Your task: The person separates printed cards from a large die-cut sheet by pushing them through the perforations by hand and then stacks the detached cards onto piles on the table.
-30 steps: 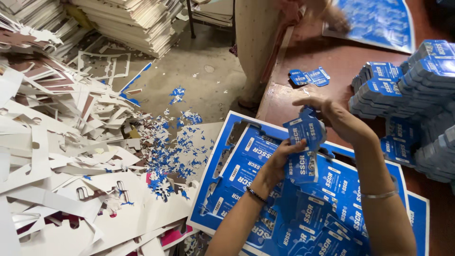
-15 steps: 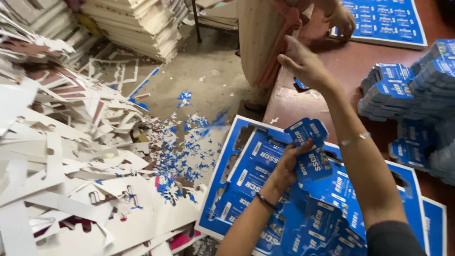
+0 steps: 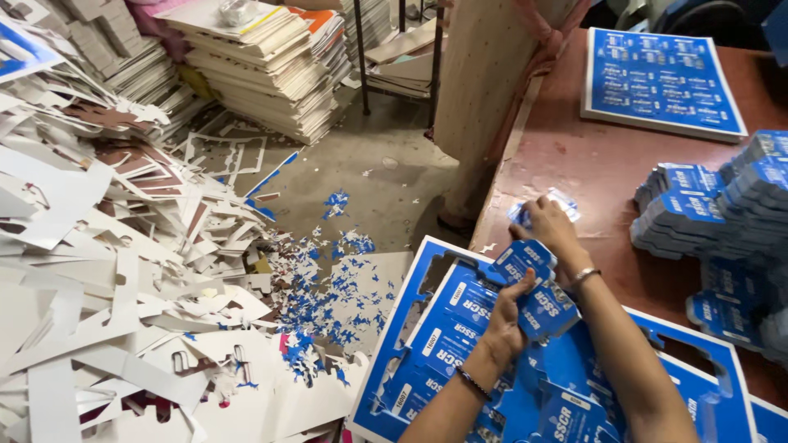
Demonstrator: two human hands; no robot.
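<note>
Your left hand [image 3: 507, 316] is gripping a blue die-cut carton blank [image 3: 548, 310], fingers curled over its edge and pinning it against the printed sheet [image 3: 427, 336] underneath. Your right hand [image 3: 546, 230] is reaching past it to the red-brown bench [image 3: 591, 172], fingers bent down onto a small blue blank [image 3: 565, 202] lying there; I cannot tell whether it is closing on that piece or only touching it.

The blank you are holding is sitting at the bench's near edge, above the sheet, which is hanging over the edge toward the floor [image 3: 369, 180]. It is flat card, blue with white panels, notched and tabbed along its outline. Its thin tabs are looking like the weak point: a twisting pull could be tearing one off or creasing a panel, since neighbouring blanks appear to be clinging to the frame. The overhanging sheet could also be sliding off toward the heap of white offcuts [image 3: 107, 271] and blue scraps [image 3: 328, 303] if your left hand is letting go.

Stacks of finished blanks [image 3: 698, 209] are standing to your right, and another printed sheet [image 3: 661, 78] is lying farther back, beside a person [image 3: 492, 74] standing at the bench.
</note>
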